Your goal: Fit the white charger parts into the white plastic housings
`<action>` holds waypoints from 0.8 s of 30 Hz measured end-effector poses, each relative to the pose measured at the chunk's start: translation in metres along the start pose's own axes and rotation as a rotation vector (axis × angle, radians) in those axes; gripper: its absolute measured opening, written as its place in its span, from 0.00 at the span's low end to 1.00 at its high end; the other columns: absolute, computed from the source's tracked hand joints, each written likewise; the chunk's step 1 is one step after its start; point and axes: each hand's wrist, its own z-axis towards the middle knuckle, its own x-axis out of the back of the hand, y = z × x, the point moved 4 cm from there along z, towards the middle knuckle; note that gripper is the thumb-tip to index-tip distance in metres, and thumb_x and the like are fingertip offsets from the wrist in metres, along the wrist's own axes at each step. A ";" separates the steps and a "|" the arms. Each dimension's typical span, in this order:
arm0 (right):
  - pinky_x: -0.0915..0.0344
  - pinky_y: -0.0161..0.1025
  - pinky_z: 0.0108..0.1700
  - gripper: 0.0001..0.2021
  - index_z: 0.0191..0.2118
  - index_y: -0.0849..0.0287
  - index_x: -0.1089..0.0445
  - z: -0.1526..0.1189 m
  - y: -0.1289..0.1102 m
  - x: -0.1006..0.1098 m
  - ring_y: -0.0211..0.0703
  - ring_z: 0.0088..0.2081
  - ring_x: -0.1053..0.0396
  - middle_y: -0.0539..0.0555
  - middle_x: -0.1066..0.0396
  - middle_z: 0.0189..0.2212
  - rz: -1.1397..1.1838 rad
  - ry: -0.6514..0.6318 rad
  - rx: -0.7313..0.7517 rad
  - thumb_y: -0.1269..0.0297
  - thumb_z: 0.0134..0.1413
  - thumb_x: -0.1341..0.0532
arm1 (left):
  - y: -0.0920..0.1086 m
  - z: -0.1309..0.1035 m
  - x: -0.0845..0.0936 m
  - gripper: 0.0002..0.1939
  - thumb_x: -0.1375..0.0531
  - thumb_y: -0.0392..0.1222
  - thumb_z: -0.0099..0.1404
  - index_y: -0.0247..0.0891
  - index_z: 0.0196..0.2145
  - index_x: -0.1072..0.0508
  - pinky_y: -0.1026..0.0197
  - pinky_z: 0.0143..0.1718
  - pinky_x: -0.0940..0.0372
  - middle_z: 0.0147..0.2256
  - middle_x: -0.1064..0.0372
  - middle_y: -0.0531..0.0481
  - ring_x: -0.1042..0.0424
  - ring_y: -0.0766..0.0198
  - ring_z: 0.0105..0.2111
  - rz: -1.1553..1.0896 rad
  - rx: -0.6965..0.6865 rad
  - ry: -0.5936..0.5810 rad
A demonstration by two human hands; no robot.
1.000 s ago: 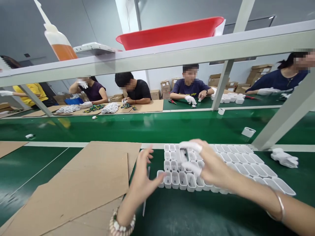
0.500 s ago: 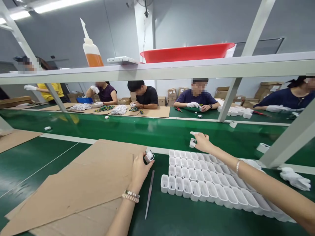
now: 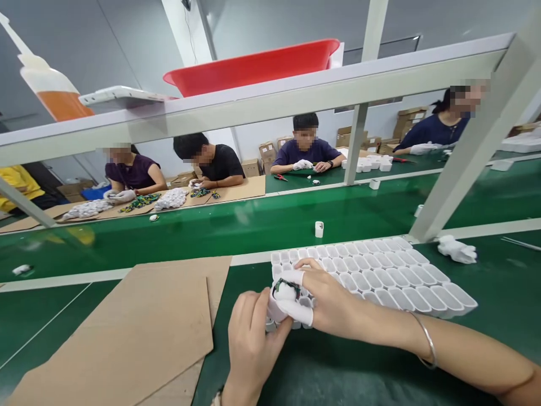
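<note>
My left hand (image 3: 256, 332) is closed around a small white plastic case (image 3: 276, 313), held tilted with its opening toward me. Inside the opening sit a green circuit board (image 3: 279, 286) and a white rounded lump (image 3: 287, 292). White finger cots cover the thumb and index finger of my right hand (image 3: 327, 296), which are closed about the case's mouth on the right side. Which part those fingertips press is partly hidden. Just behind and right of both hands stand rows of open white cases (image 3: 393, 279), some covered by my right hand.
Cardboard sheets (image 3: 139, 321) lie at left. A single white case (image 3: 319, 229) stands on the green belt (image 3: 253, 217). A shelf post (image 3: 460, 141) rises at right, near a crumpled white glove (image 3: 456, 249). Overhead, the shelf carries a red tray (image 3: 253, 67) and a bottle (image 3: 53, 90). Co-workers sit opposite.
My right hand has left the white case on the belt and come back to the case in my left hand. The left hand has moved right and nearer. The view has shifted and tilted.
</note>
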 end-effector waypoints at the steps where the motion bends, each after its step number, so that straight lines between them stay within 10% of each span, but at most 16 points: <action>1: 0.40 0.47 0.48 0.03 0.39 0.58 0.37 -0.001 0.000 -0.001 0.40 0.29 0.37 0.50 0.29 0.28 -0.002 0.015 0.031 0.65 0.62 0.45 | 0.001 -0.001 0.001 0.13 0.38 0.36 0.63 0.30 0.44 0.34 0.58 0.31 0.34 0.32 0.34 0.42 0.34 0.57 0.32 0.013 -0.016 0.015; 7: 0.39 0.43 0.41 0.02 0.39 0.56 0.43 -0.003 -0.002 -0.006 0.39 0.25 0.41 0.48 0.34 0.26 0.000 0.070 0.166 0.70 0.61 0.50 | 0.003 -0.006 0.002 0.13 0.38 0.38 0.64 0.30 0.44 0.32 0.56 0.34 0.32 0.33 0.32 0.40 0.31 0.55 0.34 0.101 -0.081 0.059; 24: 0.35 0.40 0.36 0.08 0.44 0.60 0.39 -0.003 0.003 0.001 0.44 0.36 0.37 0.55 0.34 0.32 0.173 -0.075 -0.051 0.69 0.58 0.46 | 0.005 -0.004 0.000 0.12 0.36 0.36 0.62 0.25 0.40 0.32 0.52 0.32 0.30 0.31 0.32 0.37 0.32 0.54 0.33 0.056 -0.076 0.037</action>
